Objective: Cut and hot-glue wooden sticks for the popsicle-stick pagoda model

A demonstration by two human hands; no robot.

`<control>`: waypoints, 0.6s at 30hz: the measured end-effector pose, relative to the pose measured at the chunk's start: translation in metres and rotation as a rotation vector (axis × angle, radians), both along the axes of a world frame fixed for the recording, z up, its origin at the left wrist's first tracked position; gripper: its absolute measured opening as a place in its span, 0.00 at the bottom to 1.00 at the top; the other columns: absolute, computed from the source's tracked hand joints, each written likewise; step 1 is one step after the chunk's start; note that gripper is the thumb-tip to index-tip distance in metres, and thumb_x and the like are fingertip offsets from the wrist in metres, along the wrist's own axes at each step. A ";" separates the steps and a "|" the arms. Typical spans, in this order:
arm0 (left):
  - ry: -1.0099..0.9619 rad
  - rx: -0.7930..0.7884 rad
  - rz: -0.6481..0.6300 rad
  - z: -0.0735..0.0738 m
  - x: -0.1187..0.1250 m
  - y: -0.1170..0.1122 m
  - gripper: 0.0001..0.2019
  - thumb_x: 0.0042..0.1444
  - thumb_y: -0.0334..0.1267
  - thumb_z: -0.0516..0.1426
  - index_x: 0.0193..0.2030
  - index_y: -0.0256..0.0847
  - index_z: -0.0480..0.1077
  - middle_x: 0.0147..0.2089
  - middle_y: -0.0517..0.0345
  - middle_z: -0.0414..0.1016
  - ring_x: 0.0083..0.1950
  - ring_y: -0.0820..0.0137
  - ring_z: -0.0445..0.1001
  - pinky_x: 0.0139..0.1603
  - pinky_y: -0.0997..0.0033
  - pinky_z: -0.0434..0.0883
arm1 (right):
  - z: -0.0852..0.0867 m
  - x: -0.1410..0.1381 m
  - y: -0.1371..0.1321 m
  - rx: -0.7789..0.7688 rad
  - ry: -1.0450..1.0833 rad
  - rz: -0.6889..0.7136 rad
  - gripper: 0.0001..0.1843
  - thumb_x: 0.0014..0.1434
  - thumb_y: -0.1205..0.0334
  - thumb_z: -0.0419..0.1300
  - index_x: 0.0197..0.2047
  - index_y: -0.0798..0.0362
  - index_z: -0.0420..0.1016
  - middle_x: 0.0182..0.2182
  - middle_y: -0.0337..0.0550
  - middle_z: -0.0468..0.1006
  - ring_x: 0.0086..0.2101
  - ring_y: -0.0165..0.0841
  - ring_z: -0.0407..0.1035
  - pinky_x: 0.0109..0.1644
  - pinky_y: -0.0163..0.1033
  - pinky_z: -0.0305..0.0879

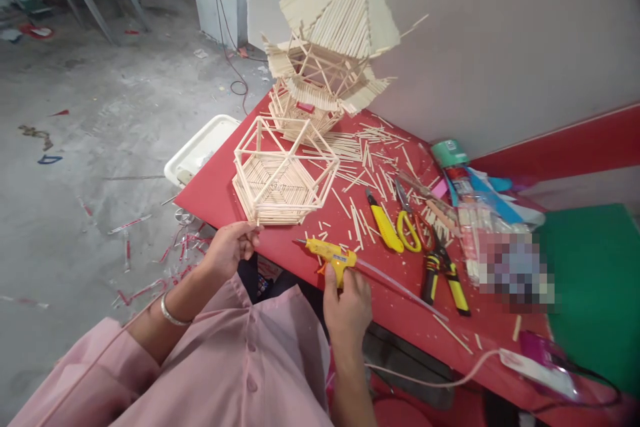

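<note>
My right hand [346, 303] is closed round the handle of a yellow glue gun [332, 255], whose nozzle points left over the red table [220, 180]. A clear glue stick juts out behind it to the right. My left hand [231, 245] pinches the near edge of a hexagonal stick frame [283, 173] standing at the table's front corner. Behind the frame rises a tall stick house [330, 53] with a sloped roof.
Loose sticks [370, 160] litter the table. A yellow utility knife [384, 227], yellow-handled scissors [411, 223], pliers [443, 270] and a green-capped bottle [450, 155] lie to the right. A white tray [200, 147] stands by the table. A cord [440, 380] runs along the near edge.
</note>
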State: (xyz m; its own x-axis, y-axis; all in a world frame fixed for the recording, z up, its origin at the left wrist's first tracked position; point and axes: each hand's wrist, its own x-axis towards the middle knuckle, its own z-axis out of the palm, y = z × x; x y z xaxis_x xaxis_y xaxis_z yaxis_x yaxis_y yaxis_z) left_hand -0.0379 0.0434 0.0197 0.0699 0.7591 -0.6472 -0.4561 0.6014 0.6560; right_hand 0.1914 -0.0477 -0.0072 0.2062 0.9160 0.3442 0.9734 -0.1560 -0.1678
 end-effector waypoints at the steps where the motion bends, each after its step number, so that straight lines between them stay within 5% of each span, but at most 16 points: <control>1: 0.000 -0.004 0.002 0.000 0.000 0.000 0.11 0.42 0.40 0.61 0.27 0.32 0.76 0.17 0.59 0.68 0.15 0.79 0.59 0.16 0.77 0.53 | 0.000 0.003 0.001 0.003 -0.013 0.007 0.26 0.69 0.45 0.46 0.32 0.54 0.74 0.29 0.49 0.74 0.33 0.40 0.67 0.39 0.41 0.59; 8: -0.012 -0.006 0.017 -0.002 0.000 0.000 0.10 0.43 0.40 0.61 0.27 0.32 0.76 0.17 0.60 0.69 0.15 0.79 0.60 0.16 0.78 0.54 | -0.005 0.012 0.004 0.061 -0.030 0.012 0.25 0.68 0.47 0.50 0.43 0.59 0.79 0.33 0.55 0.77 0.36 0.42 0.68 0.41 0.44 0.62; 13: -0.002 0.001 0.011 -0.001 0.000 0.000 0.10 0.43 0.40 0.61 0.26 0.33 0.76 0.17 0.60 0.69 0.14 0.79 0.59 0.15 0.77 0.54 | 0.009 0.004 0.005 0.228 0.010 -0.018 0.15 0.65 0.54 0.58 0.43 0.57 0.79 0.33 0.53 0.79 0.36 0.41 0.71 0.41 0.43 0.65; 18: 0.007 0.011 0.004 -0.003 0.000 0.001 0.10 0.44 0.40 0.61 0.27 0.32 0.76 0.17 0.60 0.69 0.14 0.80 0.59 0.15 0.77 0.53 | 0.022 -0.035 0.015 0.325 0.318 0.237 0.06 0.63 0.67 0.60 0.43 0.55 0.77 0.33 0.47 0.79 0.33 0.34 0.73 0.41 0.39 0.69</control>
State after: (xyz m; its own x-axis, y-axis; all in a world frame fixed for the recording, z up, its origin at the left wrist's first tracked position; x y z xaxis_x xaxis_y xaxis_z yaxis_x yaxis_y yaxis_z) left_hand -0.0381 0.0439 0.0171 0.0625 0.7662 -0.6395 -0.4534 0.5926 0.6657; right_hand 0.1560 -0.0328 0.0151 0.1465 0.8066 0.5727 0.8685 0.1723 -0.4648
